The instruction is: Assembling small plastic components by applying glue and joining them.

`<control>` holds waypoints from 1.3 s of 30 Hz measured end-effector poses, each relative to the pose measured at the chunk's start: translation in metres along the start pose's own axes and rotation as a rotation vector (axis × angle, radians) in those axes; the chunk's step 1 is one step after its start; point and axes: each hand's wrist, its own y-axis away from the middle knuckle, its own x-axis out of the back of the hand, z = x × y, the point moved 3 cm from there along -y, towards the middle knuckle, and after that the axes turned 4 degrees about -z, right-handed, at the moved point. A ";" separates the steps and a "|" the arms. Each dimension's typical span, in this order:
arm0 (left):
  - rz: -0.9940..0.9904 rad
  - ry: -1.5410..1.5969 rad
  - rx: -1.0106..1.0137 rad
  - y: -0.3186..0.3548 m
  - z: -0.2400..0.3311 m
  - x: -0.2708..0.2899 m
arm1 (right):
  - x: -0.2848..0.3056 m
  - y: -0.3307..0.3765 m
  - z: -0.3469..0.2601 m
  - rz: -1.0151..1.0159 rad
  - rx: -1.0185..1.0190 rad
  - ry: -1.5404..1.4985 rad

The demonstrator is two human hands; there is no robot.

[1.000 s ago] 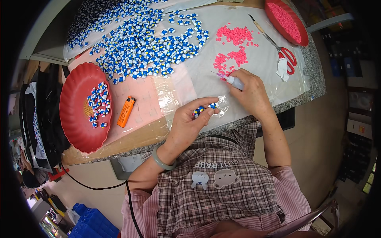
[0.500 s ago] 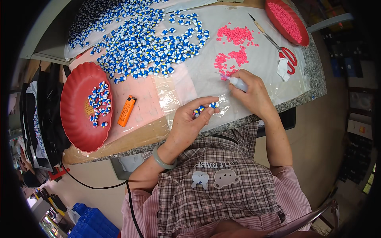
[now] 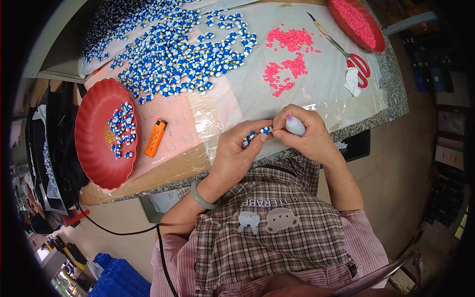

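Note:
My left hand [image 3: 238, 147] is closed round a few small blue-and-white figurines; one figurine [image 3: 266, 130] is pinched at the fingertips, while others lie further back in the hand. My right hand [image 3: 312, 139] grips a small whitish squeeze bottle [image 3: 296, 126] with a purple tip, tilted up toward the far side. Thumb and forefinger of that hand meet at the pinched figurine; whether they hold a tiny piece cannot be made out. Beyond the hands lie loose pink pieces [image 3: 292, 67] in two clusters on the white sheet [image 3: 247, 94].
A big heap of blue-and-white figurines [image 3: 173, 64] spreads at the far left. A red scalloped dish [image 3: 94, 143] holds several more, beside an orange lighter [image 3: 156, 137]. Far right are red-handled scissors [image 3: 358, 67], a pointed craft tool [image 3: 316, 24], crumpled paper [image 3: 352, 81] and a red bowl [image 3: 380, 42] of pink pieces.
My right hand has drawn back from the pink pieces to the figurine in my left hand. The bottle tip has swung from pointing at the pieces to pointing upward. My left hand stays put.

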 end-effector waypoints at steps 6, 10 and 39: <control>-0.001 -0.168 -0.146 0.000 0.001 -0.001 | -0.001 0.002 -0.005 0.024 -0.013 0.073; 0.029 -0.281 -0.205 0.002 0.002 -0.004 | 0.000 0.002 -0.006 0.013 -0.073 0.059; -0.075 0.037 -0.083 0.004 -0.001 0.001 | -0.004 -0.004 0.009 0.025 -0.091 -0.215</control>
